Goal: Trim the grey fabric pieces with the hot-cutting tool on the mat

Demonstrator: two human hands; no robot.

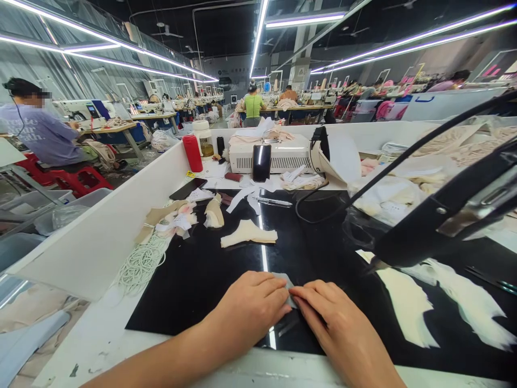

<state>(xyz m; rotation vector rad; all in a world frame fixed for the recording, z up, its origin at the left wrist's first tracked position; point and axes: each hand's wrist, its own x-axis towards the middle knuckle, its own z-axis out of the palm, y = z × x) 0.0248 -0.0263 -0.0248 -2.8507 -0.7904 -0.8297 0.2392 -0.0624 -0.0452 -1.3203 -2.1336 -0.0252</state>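
Both hands (252, 302) (334, 310) partly cover a pale blue-grey piece (285, 278).

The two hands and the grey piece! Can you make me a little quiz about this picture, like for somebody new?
1. True or false: the left hand and the right hand both touch the grey piece.
2. What stands upright before the white box? A pen; B black phone; C cream cloth.
3. Fill in: the pale cord lies at the black mat's ___ edge.

Key: 1 true; 2 B; 3 left.
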